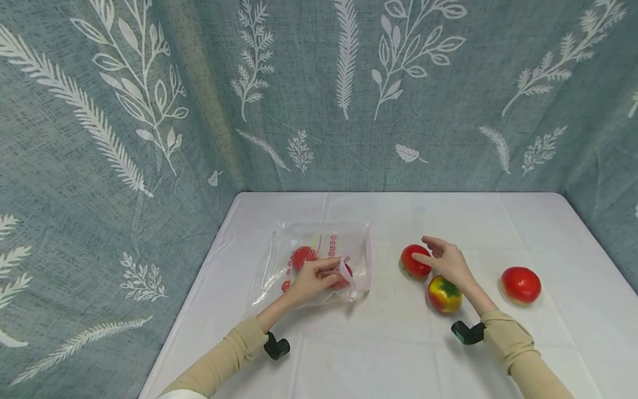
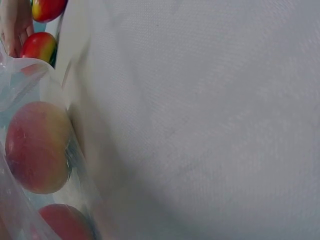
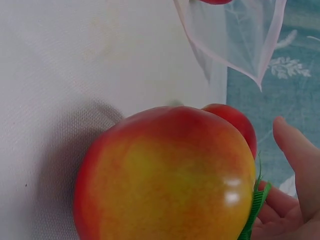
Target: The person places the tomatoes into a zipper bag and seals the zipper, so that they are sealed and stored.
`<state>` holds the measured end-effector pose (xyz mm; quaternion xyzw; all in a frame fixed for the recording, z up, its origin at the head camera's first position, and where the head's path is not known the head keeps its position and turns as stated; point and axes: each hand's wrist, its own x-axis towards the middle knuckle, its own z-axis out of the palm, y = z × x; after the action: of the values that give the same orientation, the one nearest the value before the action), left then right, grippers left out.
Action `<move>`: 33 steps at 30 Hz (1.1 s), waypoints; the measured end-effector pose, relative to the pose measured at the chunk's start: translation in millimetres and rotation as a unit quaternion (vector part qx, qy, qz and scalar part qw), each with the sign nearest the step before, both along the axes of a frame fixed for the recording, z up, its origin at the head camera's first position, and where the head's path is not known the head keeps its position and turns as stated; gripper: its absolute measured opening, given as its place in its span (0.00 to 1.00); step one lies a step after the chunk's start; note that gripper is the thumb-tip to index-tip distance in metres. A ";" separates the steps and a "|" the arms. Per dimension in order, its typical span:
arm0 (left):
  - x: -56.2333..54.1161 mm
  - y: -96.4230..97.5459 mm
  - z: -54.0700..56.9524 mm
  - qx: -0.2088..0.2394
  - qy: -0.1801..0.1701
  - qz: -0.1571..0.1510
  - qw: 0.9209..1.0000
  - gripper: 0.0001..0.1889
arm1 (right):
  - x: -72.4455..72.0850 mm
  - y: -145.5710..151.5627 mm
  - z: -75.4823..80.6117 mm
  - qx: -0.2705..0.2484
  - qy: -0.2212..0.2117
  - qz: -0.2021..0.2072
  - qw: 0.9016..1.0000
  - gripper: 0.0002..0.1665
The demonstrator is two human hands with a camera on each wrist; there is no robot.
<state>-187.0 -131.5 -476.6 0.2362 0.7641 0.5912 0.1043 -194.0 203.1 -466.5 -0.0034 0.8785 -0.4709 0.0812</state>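
Observation:
A clear plastic zip bag (image 1: 269,277) with red print lies at the left of the table, its mouth toward the right. My left hand (image 1: 311,280) pinches the bag's rim and lifts it. Inside show two red tomatoes, one behind my fingers (image 1: 303,257) and one near the mouth; the left wrist view shows a red-yellow tomato (image 2: 37,147) through the film. My right hand (image 1: 451,266) reaches over a red tomato (image 1: 415,263), thumb and fingers spread around its upper right side. Just below that hand sits a yellow-red tomato (image 1: 443,295) with a green top, large in the right wrist view.
Another red tomato (image 1: 520,285) rests farther right, beyond my right wrist. White cloth (image 1: 379,354) covers the table. A blue-green curtain (image 1: 319,83) with white leaf patterns hangs behind it and along the sides.

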 end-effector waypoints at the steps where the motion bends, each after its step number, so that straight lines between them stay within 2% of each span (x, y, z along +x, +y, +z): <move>1: -0.4 -0.1 -0.9 0.001 0.002 -0.001 1.000 0.23 | -0.2 -0.1 -0.6 0.001 -0.001 0.000 1.000 0.40; 6: -1.1 -0.3 -3.1 -0.002 0.010 -0.001 1.000 0.22 | -0.2 -0.2 -1.3 0.013 -0.008 0.009 1.000 0.40; 12: -0.6 0.0 -3.9 0.003 0.003 -0.006 1.000 0.23 | 0.7 -0.8 -0.4 0.018 -0.027 0.020 0.999 0.41; 33: -0.1 -0.7 -6.5 -0.004 0.021 -0.004 1.000 0.23 | -1.0 -0.7 -6.6 0.038 -0.037 0.018 0.998 0.41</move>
<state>-187.1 -132.2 -483.1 0.2514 0.7676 0.5824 0.0918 -195.1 202.4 -473.0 0.0014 0.8918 -0.4354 0.1227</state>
